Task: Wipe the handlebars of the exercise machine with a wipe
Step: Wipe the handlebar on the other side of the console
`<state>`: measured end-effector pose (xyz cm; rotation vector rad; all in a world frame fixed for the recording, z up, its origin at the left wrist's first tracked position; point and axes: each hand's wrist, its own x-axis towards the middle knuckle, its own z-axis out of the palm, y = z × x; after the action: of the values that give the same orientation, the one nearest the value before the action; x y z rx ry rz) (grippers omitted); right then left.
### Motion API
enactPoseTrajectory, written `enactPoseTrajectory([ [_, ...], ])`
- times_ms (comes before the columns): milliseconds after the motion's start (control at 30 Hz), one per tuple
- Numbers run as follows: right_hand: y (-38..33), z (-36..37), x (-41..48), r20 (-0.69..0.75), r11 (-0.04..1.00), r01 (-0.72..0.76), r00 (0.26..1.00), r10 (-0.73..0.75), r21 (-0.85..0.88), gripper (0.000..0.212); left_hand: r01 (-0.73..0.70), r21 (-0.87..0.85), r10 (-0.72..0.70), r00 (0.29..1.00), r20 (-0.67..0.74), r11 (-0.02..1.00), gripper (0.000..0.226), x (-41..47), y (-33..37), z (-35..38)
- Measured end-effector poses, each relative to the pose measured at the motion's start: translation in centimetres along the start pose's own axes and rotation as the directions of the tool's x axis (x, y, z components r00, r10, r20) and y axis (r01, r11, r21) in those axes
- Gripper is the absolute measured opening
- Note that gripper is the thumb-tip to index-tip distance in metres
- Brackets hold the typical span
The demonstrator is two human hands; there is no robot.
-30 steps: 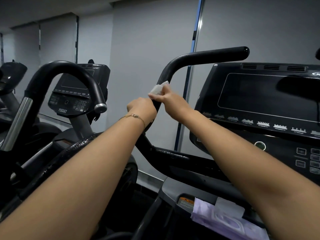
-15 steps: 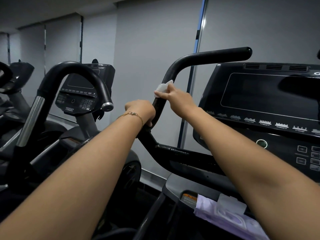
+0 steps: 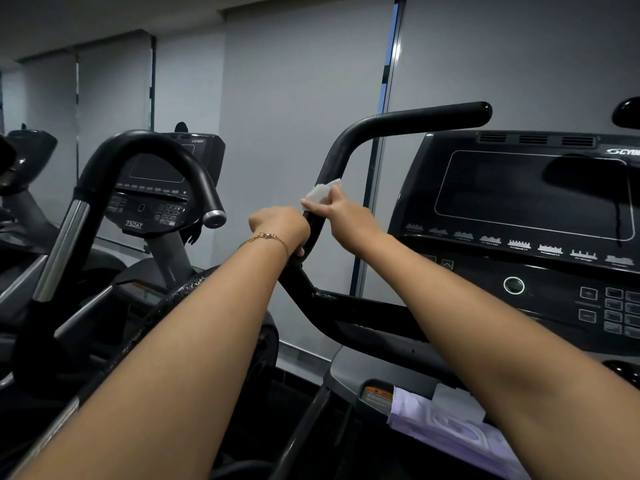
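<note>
A black curved handlebar (image 3: pixel 408 121) rises at the centre of the machine and bends right toward the console. My right hand (image 3: pixel 346 216) presses a folded white wipe (image 3: pixel 322 192) against the upright part of that bar. Just below it, my left hand (image 3: pixel 280 226), with a thin gold bracelet on the wrist, is closed around the same bar. The bar's lower section is partly hidden by both hands.
The machine's dark console (image 3: pixel 530 209) with screen and buttons fills the right. A purple pack of wipes (image 3: pixel 450 431) lies on the ledge below it. A second machine with a looped handlebar (image 3: pixel 149 147) and its own console (image 3: pixel 152 195) stands at left. Grey wall behind.
My right hand with the wipe has slid a little along the upright bar, and the view has shifted slightly right. My left hand keeps its grip on the bar.
</note>
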<state>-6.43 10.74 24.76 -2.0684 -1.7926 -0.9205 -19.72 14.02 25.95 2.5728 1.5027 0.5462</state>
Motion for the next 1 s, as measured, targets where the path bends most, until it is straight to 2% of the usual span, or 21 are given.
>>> enactPoseTrajectory([
  [67,0.4,-0.3,-0.1,0.013,0.998,-0.031,0.999,0.03,0.061,0.044,-0.004,0.013,0.004,1.0,-0.004,1.0,0.029,-0.2,0.2,0.1],
  [200,0.5,-0.3,0.6,-0.034,0.949,-0.139,0.987,0.154,0.282,0.022,-0.005,0.006,0.005,1.0,0.01,1.0,0.033,-0.3,0.1,-0.1],
  [300,-0.5,0.9,-0.3,-0.048,0.961,-0.094,0.993,0.11,0.261,0.02,0.008,0.012,-0.008,1.0,0.015,1.0,0.03,-0.6,0.1,-0.2],
  [333,-0.7,0.4,-0.5,-0.019,0.941,-0.105,0.993,0.117,0.323,0.017,0.012,0.013,-0.013,1.0,0.013,1.0,0.03,-0.7,0.2,-0.2],
  [400,-0.4,-1.3,0.2,0.008,0.858,-0.105,0.993,0.117,0.503,0.023,0.01,0.006,-0.01,1.0,-0.004,1.0,0.03,-0.9,0.3,-0.1],
  [467,0.4,-3.1,1.4,-0.106,0.817,-0.107,0.974,0.201,0.567,0.032,0.003,0.008,-0.002,1.0,-0.014,1.0,0.034,-0.9,0.3,0.0],
  [567,1.2,-4.6,2.7,-0.261,0.867,-0.098,0.932,0.252,0.488,0.026,0.013,0.002,-0.013,1.0,-0.005,1.0,0.035,-0.7,0.2,0.0],
  [700,1.0,-5.3,3.5,-0.23,0.876,-0.091,0.948,0.222,0.473,0.021,0.022,-0.001,-0.022,1.0,-0.001,1.0,0.034,-0.3,0.1,0.0],
  [833,0.2,-3.5,2.8,-0.214,0.96,0.001,0.975,0.062,0.281,0.017,0.015,-0.004,-0.015,1.0,-0.002,1.0,0.033,0.0,0.1,0.1],
  [933,-0.3,-1.3,1.3,-0.174,0.944,-0.009,0.982,0.07,0.33,0.016,0.013,-0.004,-0.013,1.0,-0.01,1.0,0.026,0.3,0.1,0.3],
  [1000,-0.5,-0.1,0.2,-0.13,0.949,0.073,0.991,-0.035,0.307,0.02,0.004,-0.024,-0.005,1.0,-0.029,1.0,0.018,0.3,0.1,0.4],
])
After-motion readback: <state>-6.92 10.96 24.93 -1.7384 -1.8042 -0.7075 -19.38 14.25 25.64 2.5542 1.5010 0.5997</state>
